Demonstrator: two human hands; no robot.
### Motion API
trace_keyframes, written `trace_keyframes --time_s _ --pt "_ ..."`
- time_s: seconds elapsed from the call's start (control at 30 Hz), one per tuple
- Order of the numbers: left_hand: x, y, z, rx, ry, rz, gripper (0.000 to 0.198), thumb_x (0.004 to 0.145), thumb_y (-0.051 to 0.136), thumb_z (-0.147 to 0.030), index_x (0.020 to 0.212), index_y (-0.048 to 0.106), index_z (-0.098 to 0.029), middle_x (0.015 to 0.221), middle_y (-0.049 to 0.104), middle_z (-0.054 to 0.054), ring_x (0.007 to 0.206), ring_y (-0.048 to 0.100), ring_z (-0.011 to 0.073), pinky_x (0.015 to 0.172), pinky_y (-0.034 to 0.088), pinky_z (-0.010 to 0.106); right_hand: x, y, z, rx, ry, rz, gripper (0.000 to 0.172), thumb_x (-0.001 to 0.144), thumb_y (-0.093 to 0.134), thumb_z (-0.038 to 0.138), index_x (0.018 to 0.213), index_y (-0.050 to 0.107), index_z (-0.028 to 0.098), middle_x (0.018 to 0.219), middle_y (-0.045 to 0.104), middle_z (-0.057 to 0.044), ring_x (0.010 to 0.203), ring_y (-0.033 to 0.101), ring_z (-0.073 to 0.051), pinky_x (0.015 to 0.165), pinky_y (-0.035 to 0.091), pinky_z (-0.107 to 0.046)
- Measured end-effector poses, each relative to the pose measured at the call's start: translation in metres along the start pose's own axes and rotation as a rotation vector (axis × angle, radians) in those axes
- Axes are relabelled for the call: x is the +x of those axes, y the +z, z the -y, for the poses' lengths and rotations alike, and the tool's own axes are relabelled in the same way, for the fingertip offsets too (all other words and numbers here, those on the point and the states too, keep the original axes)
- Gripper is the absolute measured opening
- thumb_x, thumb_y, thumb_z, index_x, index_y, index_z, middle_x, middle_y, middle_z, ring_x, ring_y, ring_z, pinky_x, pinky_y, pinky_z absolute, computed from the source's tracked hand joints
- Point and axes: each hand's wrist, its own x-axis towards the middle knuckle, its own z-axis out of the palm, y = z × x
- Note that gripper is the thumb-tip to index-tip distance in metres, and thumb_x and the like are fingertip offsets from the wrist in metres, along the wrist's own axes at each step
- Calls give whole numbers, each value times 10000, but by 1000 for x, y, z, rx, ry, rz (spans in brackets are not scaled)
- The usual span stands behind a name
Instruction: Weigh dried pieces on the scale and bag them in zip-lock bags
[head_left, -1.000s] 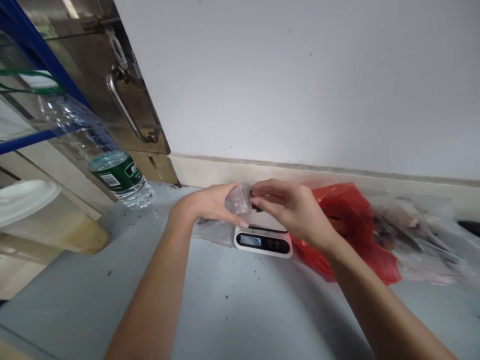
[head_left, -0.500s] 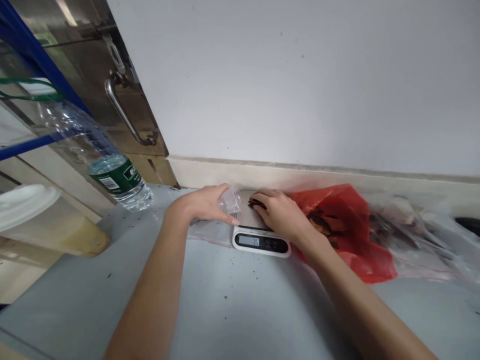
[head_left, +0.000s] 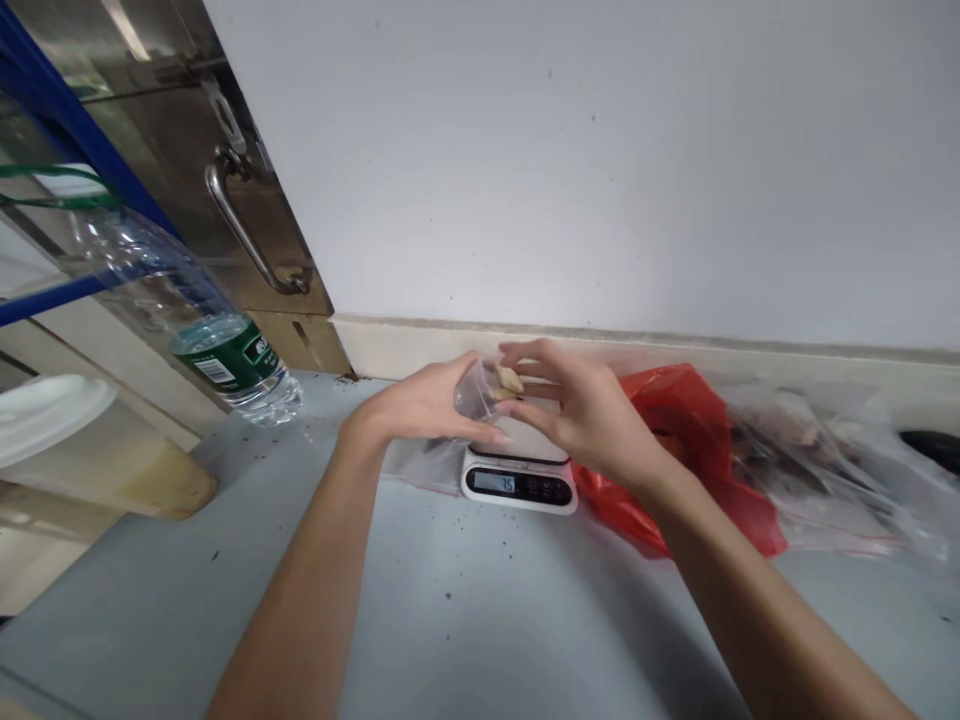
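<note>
My left hand [head_left: 431, 402] is curled around a small clear plastic cup [head_left: 474, 391], tipped on its side with its mouth toward the right. My right hand [head_left: 574, 400] faces it, with pale tan dried pieces [head_left: 509, 380] between its fingertips at the cup's mouth. Both hands are just above a white kitchen scale [head_left: 520, 484], whose display reads about 75. The hands partly cover the scale's plate. Close by on the right lies an open red plastic bag [head_left: 701, 470]; dark brown pieces inside it are mostly hidden behind my right hand.
Clear zip bags [head_left: 832, 465] with contents lie at the right. A flat clear bag [head_left: 424, 463] lies left of the scale. A large water bottle [head_left: 225, 350] and a white-lidded tub [head_left: 112, 450] stand at the left. A white wall [head_left: 600, 180] rises behind the grey table [head_left: 420, 620].
My right hand has lifted off the scale plate and moved to the cup's mouth, with tan pieces now visible at its fingertips. My left hand has raised the cup slightly, toward the right.
</note>
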Motion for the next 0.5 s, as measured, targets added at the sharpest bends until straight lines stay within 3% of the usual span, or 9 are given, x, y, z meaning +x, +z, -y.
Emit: trace_keyframes --time_s 0.07,0.13,0.3,0.4,0.5 --pt "-3 -2 -1 -34 54 -40 670 763 833 -472 1328 538 -267 1301 692 74 1171 663 285 965 516 402 0 0 1 86 -7 -112 307 820 784 383 1063 666 239 1217 743 -66 1109 734 -256 974 620 -440" --pt "-5 -4 -2 -79 102 -57 669 790 812 -430 1361 509 -257 1304 686 91 1160 667 270 978 514 406 -2 -5 5 79 -24 -162 239 882 719 366 1080 677 239 1265 730 -83 1187 704 -261 993 608 -437" --pt "-10 -7 -6 -264 198 -37 699 819 781 -386 1410 434 -251 1229 722 100 1204 665 286 933 556 403 -9 -25 26 -157 -88 2 264 900 607 207 1118 745 259 1485 625 -100 1406 554 -321 1040 556 -506" --pt "-12 -8 -13 -339 272 -47 543 862 755 -392 1337 546 -231 1225 740 90 1167 691 276 934 569 385 -10 -32 36 -169 -112 -2 107 905 678 303 925 758 234 1415 673 -119 1296 637 -329 938 603 -465" --pt "-12 -9 -20 -328 335 -110 310 937 693 -367 1194 698 -194 1266 745 85 1190 687 249 1013 551 355 -9 -35 38 -62 -108 -69 200 887 726 376 770 703 215 1321 712 -126 1209 677 -299 821 617 -375"
